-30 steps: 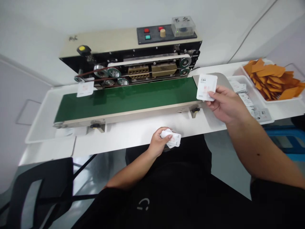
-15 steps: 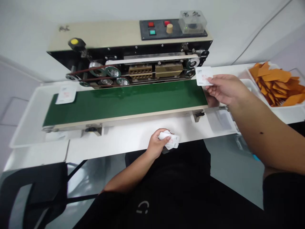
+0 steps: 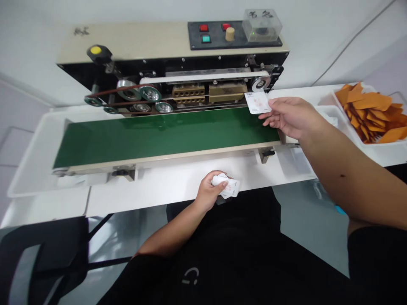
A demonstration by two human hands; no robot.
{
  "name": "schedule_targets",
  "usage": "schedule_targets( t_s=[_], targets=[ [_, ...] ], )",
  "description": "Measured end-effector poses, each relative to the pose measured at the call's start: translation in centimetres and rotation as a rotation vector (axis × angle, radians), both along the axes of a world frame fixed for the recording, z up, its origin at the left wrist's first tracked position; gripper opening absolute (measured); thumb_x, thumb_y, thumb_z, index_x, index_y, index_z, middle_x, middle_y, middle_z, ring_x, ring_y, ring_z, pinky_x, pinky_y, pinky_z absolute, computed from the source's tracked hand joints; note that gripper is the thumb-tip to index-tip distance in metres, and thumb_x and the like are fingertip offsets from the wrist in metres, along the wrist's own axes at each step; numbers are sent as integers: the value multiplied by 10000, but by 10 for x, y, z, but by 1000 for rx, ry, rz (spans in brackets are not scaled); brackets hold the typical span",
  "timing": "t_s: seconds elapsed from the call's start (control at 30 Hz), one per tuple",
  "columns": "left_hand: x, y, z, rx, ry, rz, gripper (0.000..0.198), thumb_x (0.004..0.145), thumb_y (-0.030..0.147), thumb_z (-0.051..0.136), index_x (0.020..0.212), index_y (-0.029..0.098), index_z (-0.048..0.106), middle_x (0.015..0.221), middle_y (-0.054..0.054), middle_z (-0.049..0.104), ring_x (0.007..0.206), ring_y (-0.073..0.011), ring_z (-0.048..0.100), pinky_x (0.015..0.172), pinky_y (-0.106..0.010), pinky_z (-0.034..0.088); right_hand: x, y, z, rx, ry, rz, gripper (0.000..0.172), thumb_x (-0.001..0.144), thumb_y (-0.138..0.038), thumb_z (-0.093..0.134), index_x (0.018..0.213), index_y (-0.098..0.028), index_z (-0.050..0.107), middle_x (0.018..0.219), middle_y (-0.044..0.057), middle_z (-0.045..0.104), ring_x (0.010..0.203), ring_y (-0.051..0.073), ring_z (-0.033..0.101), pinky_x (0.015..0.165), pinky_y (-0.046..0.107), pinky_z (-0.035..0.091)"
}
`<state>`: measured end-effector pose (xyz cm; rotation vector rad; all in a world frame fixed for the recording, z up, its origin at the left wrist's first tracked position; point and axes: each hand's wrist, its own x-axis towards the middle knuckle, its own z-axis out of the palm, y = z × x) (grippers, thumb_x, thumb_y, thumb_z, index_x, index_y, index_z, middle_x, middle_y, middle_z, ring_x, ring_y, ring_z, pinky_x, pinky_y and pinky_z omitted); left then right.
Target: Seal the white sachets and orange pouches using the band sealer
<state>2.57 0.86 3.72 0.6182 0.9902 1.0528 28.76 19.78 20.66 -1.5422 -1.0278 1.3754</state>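
Orange pouches [image 3: 369, 108] heap the right bin [image 3: 384, 145], a forearm [image 3: 343, 169] partly blocking the white tray [image 3: 300, 163]; right hand [image 3: 291, 114] pinches one packet [image 3: 257, 103], left hand [image 3: 209, 190] clutches a small stack [image 3: 231, 187].

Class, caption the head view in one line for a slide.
Right hand holding a white packet by the green belt; left hand holding more white packets nearer the body.
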Motion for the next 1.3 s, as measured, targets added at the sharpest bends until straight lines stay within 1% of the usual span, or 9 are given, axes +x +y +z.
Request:
schedule_targets(
  t_s=[0.1,0.23,0.4,0.53,0.63,0.73,0.93,1.13,1.3],
  targets=[
    [-1,-2,2,8,-6,2,500,734,427,976,1066,172,703,1026,-98,826,864,-234,787,713,-309,626,2,-23,1,74,-87,10,225,1000,-371,767,1109,-179,730,954,112,789,625,141,704,513,226,544],
    [-2,-4,4,10,-23,20,492,736,424,975,1062,178,702,1002,-86,820,852,-227,780,724,-312,622,4,-81,-11,227,-152,-12,292,965,-409,790,1183,-218,751,973,84,768,667,159,713,520,256,534],
    [6,-7,6,3,-29,46,507,717,429,985,1062,177,710,980,-69,799,824,-204,756,729,-302,608,-8,-166,-52,217,-206,173,305,941,-448,784,1139,-216,785,995,84,759,768,178,709,614,290,578],
    [19,-12,16,21,-31,103,489,724,421,982,1059,181,719,991,-45,767,824,-169,716,751,-275,588,-26,-204,-90,203,-203,214,331,949,-447,752,1199,-232,780,1119,92,742,913,188,683,730,301,589],
    [29,-16,27,24,-65,127,503,731,418,979,1098,193,719,966,-23,736,789,-147,690,721,-255,575,-39,-217,-110,154,-115,200,407,916,-448,779,1260,-232,752,1133,87,729,915,185,665,723,291,576],
    [37,-19,35,22,-95,118,547,714,431,988,1124,195,713,932,-12,720,741,-139,677,669,-250,574,-46,-223,-123,130,21,157,367,887,-451,805,1156,-206,755,1029,66,734,842,168,656,710,282,561],
    [41,-22,40,51,-66,126,550,694,438,1001,1076,177,703,937,-20,755,760,-148,707,715,-275,612,-39,-218,-122,159,79,10,259,871,-431,806,892,-186,726,705,5,637,614,128,574,564,247,472],
    [40,-27,41,35,-48,99,528,699,425,996,1055,181,692,912,-16,755,727,-144,697,688,-271,599,-37,-222,-113,205,99,64,248,916,-437,771,999,-205,739,858,29,694,735,144,615,638,258,507],
    [40,-32,44,61,-23,120,531,686,428,1000,1013,186,659,895,0,727,703,-124,668,668,-253,580,-46,-233,-116,249,-102,199,262,901,-422,785,1056,-217,738,975,43,706,845,177,644,733,286,533]
  ],
)
